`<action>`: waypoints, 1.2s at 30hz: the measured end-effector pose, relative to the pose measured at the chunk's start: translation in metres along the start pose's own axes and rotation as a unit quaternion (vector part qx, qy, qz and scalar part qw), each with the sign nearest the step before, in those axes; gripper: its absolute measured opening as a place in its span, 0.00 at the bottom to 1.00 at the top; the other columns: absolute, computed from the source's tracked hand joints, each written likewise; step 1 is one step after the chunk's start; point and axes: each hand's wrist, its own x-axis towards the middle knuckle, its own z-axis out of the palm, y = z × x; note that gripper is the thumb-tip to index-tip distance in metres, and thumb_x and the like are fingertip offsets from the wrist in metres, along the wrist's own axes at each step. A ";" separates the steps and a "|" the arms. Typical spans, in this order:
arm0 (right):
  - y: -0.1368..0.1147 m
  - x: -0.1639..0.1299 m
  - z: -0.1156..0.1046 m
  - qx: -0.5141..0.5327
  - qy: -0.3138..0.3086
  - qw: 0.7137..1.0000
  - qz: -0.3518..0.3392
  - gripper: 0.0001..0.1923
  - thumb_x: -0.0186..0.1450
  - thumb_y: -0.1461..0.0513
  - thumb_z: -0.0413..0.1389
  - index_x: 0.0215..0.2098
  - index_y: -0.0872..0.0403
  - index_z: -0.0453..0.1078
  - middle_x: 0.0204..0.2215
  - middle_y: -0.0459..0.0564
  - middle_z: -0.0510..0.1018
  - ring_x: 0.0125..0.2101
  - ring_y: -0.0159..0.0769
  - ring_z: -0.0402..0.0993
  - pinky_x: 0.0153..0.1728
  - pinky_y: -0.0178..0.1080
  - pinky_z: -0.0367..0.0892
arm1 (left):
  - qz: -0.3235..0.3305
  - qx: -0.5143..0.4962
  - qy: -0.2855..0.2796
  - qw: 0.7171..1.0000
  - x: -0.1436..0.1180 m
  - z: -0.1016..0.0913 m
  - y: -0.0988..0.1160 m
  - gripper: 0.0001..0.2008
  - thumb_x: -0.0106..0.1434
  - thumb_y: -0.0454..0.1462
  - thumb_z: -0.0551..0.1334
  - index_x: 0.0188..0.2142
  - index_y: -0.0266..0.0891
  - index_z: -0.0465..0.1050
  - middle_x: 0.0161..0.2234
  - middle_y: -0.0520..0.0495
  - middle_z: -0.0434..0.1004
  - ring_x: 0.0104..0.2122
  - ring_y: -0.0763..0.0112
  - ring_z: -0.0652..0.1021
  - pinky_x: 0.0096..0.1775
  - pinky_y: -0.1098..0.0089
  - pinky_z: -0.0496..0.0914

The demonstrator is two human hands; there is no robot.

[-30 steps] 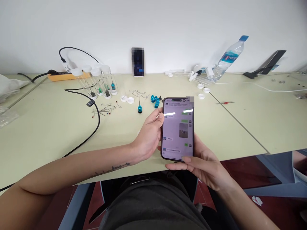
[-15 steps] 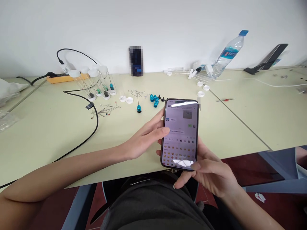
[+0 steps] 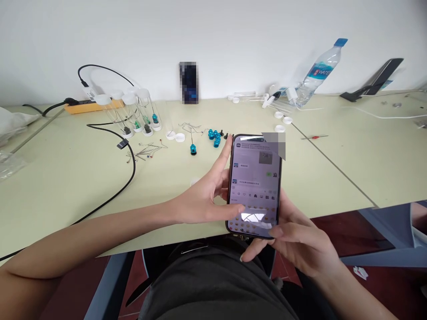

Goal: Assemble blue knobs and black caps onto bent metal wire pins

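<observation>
A dark-framed phone (image 3: 255,178) with a lit chat screen is held upright over the near edge of the pale green table (image 3: 66,186). My right hand (image 3: 296,242) cups its lower end from below and the right. My left hand (image 3: 208,193) lies along its left side, thumb across the lower screen and a finger up the left edge. Beyond the phone lie small blue knobs (image 3: 214,136) and a blue-headed pin (image 3: 193,149).
Clear capped tubes (image 3: 140,115) stand at the back left near an orange power strip (image 3: 88,106) and a black cable (image 3: 128,173). Another phone (image 3: 189,83) leans on the wall. A water bottle (image 3: 316,71) leans at the back right. White caps (image 3: 282,120) lie nearby.
The phone has shifted slightly right and up in view. Its screen changed from a chat to a chat with an emoji panel. My left thumb moved down onto the lower screen.
</observation>
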 end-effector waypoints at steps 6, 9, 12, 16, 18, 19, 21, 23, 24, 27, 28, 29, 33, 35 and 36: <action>0.001 -0.002 -0.002 -0.016 -0.004 1.000 0.004 0.49 0.60 0.73 0.51 0.69 0.33 0.34 0.63 0.51 0.62 0.47 0.48 0.75 0.39 0.58 0.77 | 0.002 -0.001 0.001 1.000 0.002 0.001 -0.002 0.55 0.62 0.37 0.64 0.65 0.56 0.15 0.55 0.41 0.70 0.50 0.57 0.75 0.52 0.51 0.68; 0.000 -0.003 -0.001 -0.024 -0.016 1.000 0.010 0.51 0.62 0.72 0.54 0.68 0.30 0.30 0.64 0.51 0.60 0.52 0.49 0.72 0.42 0.59 0.76 | 0.005 -0.010 0.001 1.000 0.001 0.000 -0.002 0.55 0.62 0.38 0.65 0.65 0.57 0.16 0.56 0.41 0.69 0.51 0.56 0.74 0.53 0.49 0.66; -0.003 -0.003 0.004 -0.036 -0.023 0.998 0.035 0.54 0.62 0.71 0.56 0.67 0.27 0.25 0.65 0.50 0.57 0.56 0.49 0.68 0.47 0.60 0.72 | 0.015 -0.050 -0.015 0.998 0.001 -0.001 0.001 0.52 0.63 0.38 0.63 0.66 0.57 0.17 0.60 0.42 0.65 0.56 0.55 0.71 0.56 0.49 0.63; -0.006 -0.004 0.009 -0.057 -0.013 0.996 0.073 0.55 0.63 0.69 0.58 0.66 0.27 0.22 0.66 0.50 0.54 0.61 0.49 0.62 0.52 0.61 0.67 | 0.021 -0.114 -0.029 0.993 0.000 -0.002 0.003 0.48 0.65 0.38 0.60 0.66 0.56 0.19 0.61 0.42 0.63 0.58 0.54 0.69 0.56 0.51 0.64; -0.006 -0.006 0.009 -0.069 -0.013 0.995 0.077 0.55 0.62 0.67 0.60 0.66 0.27 0.23 0.67 0.50 0.52 0.61 0.50 0.61 0.53 0.62 0.66 | 0.009 -0.114 -0.019 0.993 0.000 -0.001 0.004 0.48 0.64 0.38 0.61 0.66 0.57 0.20 0.58 0.42 0.66 0.55 0.54 0.71 0.53 0.51 0.66; -0.006 -0.006 0.008 -0.072 -0.013 0.994 0.077 0.55 0.62 0.66 0.61 0.67 0.28 0.24 0.67 0.50 0.52 0.61 0.51 0.61 0.53 0.62 0.66 | 0.002 -0.111 -0.012 0.994 -0.001 -0.001 0.004 0.48 0.64 0.38 0.61 0.67 0.58 0.21 0.56 0.42 0.68 0.53 0.54 0.72 0.52 0.50 0.67; -0.005 -0.007 0.006 -0.075 -0.009 0.994 0.075 0.55 0.61 0.65 0.62 0.67 0.28 0.27 0.67 0.51 0.52 0.60 0.51 0.62 0.52 0.62 0.66 | -0.009 -0.100 0.003 0.995 -0.002 -0.001 0.005 0.48 0.63 0.38 0.62 0.67 0.59 0.23 0.54 0.43 0.70 0.51 0.55 0.74 0.50 0.51 0.68; -0.004 -0.007 0.006 -0.074 -0.006 0.995 0.071 0.54 0.60 0.64 0.62 0.67 0.29 0.29 0.66 0.51 0.55 0.59 0.52 0.64 0.51 0.62 0.67 | -0.014 -0.087 0.019 0.996 -0.002 0.000 0.005 0.48 0.63 0.37 0.61 0.67 0.59 0.24 0.52 0.43 0.72 0.49 0.56 0.75 0.49 0.52 0.69; -0.003 -0.006 0.006 -0.072 -0.006 0.995 0.068 0.54 0.59 0.64 0.62 0.67 0.29 0.30 0.65 0.51 0.56 0.58 0.52 0.65 0.50 0.62 0.68 | -0.015 -0.078 0.025 0.997 -0.003 -0.001 0.006 0.47 0.64 0.37 0.61 0.67 0.58 0.25 0.52 0.43 0.72 0.48 0.57 0.75 0.48 0.53 0.70; -0.002 -0.005 0.008 -0.053 -0.016 0.998 0.043 0.51 0.60 0.67 0.58 0.67 0.29 0.32 0.63 0.50 0.60 0.57 0.52 0.67 0.47 0.64 0.70 | -0.008 -0.055 0.032 0.998 -0.004 -0.001 0.007 0.46 0.64 0.37 0.61 0.68 0.56 0.26 0.49 0.42 0.74 0.47 0.59 0.76 0.48 0.56 0.70; -0.001 -0.004 0.008 -0.045 -0.022 0.998 0.032 0.50 0.61 0.68 0.57 0.68 0.30 0.32 0.63 0.50 0.61 0.56 0.51 0.68 0.47 0.64 0.70 | -0.007 -0.050 0.033 0.998 -0.004 -0.001 0.007 0.46 0.64 0.37 0.61 0.68 0.55 0.26 0.47 0.43 0.75 0.46 0.60 0.77 0.47 0.57 0.70; 0.000 -0.004 0.008 -0.038 -0.027 0.999 0.022 0.49 0.61 0.69 0.56 0.68 0.30 0.33 0.63 0.50 0.61 0.56 0.51 0.68 0.46 0.64 0.71 | -0.006 -0.047 0.035 0.998 -0.004 -0.002 0.007 0.46 0.64 0.38 0.61 0.68 0.55 0.26 0.45 0.43 0.76 0.45 0.60 0.77 0.46 0.58 0.71; 0.003 -0.005 0.005 -0.027 -0.035 0.999 -0.001 0.47 0.62 0.71 0.54 0.68 0.33 0.36 0.63 0.51 0.61 0.56 0.53 0.67 0.46 0.64 0.72 | 0.002 -0.040 0.044 0.998 -0.004 -0.001 0.008 0.46 0.64 0.38 0.61 0.67 0.57 0.26 0.41 0.46 0.78 0.39 0.63 0.79 0.42 0.60 0.72; 0.005 -0.005 0.004 -0.025 -0.039 0.999 -0.005 0.46 0.63 0.71 0.54 0.68 0.34 0.37 0.63 0.51 0.61 0.57 0.53 0.67 0.45 0.64 0.72 | 0.010 -0.028 0.045 0.999 -0.004 0.000 0.009 0.45 0.65 0.37 0.61 0.68 0.56 0.27 0.40 0.47 0.78 0.38 0.64 0.79 0.44 0.59 0.71; 0.005 -0.005 0.003 -0.023 -0.041 0.999 -0.006 0.45 0.63 0.71 0.54 0.68 0.34 0.38 0.63 0.51 0.61 0.57 0.53 0.67 0.45 0.65 0.72 | 0.011 -0.021 0.047 0.999 -0.004 0.001 0.009 0.45 0.65 0.37 0.61 0.68 0.55 0.26 0.40 0.48 0.78 0.39 0.64 0.79 0.45 0.58 0.70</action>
